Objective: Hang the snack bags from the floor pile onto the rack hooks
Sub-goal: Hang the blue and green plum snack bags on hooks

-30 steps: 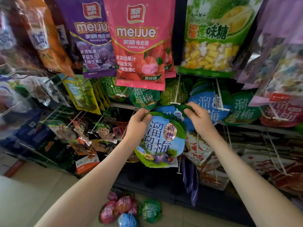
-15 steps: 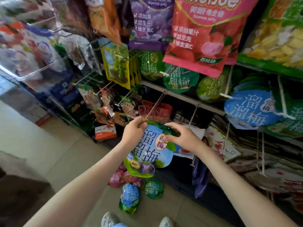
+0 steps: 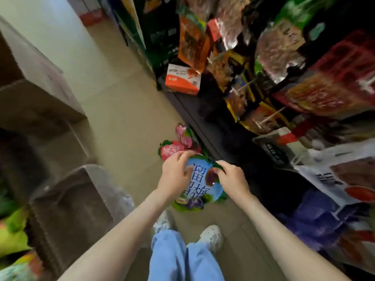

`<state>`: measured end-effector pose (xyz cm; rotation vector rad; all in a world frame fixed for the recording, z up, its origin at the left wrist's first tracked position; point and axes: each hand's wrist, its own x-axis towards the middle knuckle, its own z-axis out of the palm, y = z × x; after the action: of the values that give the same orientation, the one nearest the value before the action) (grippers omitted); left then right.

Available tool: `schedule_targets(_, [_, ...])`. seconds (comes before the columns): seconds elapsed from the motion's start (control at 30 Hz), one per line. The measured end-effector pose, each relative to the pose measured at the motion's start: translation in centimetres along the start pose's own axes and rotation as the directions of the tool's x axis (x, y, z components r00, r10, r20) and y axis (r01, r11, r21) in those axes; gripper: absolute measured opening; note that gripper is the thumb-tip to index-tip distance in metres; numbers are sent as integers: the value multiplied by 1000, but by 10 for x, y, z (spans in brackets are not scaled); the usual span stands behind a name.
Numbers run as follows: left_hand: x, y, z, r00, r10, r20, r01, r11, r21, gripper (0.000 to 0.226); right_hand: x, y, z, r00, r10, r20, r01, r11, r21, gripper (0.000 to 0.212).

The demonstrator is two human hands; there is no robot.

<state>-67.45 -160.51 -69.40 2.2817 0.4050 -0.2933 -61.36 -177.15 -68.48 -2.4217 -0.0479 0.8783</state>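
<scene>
Both of my hands hold a round blue-and-green snack bag [image 3: 200, 187] by its top edge, low over the floor in front of me. My left hand [image 3: 175, 175] pinches the top left of the bag and my right hand [image 3: 232, 180] pinches the top right. Just beyond it, the floor pile [image 3: 176, 144] of pink and green snack bags lies against the rack's dark base. The rack [image 3: 284, 82] fills the right side, blurred, with hanging snack packs and white hook tips [image 3: 269, 118] sticking out.
An orange-and-white carton [image 3: 182, 80] sits on the rack's bottom ledge. Cardboard boxes [image 3: 67, 203] stand to my left along the aisle. My blue trousers and white shoes [image 3: 210, 237] are below the bag. Tan floor tiles [image 3: 121, 110] run between boxes and rack.
The view has swung down from the upper hooks to the floor. The blue bag, still held in both hands, has come down from hook height to just above the floor pile.
</scene>
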Motion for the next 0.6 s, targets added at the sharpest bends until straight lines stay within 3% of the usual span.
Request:
schedule_targets(0.13, [11,-110,96,984,-60,170,22,976,215,71,71,77,107,995,79,62,-74,994,-77,29])
schedule_targets(0.33, [20,-229,228,914,-116,389,-35,932,360,73,152,191,226,983,170,71,-159,977,-139,30])
schedule_targets(0.47, [21,-238,269,886,-156,437,-9,936,352,72,174,221,246,975,221,33,-213,963,-168,37])
schedule_targets(0.6, [17,-198,245,896,-196,398,58,941,333,70,161,197,216,985,170,-12,-169,960,-224,61])
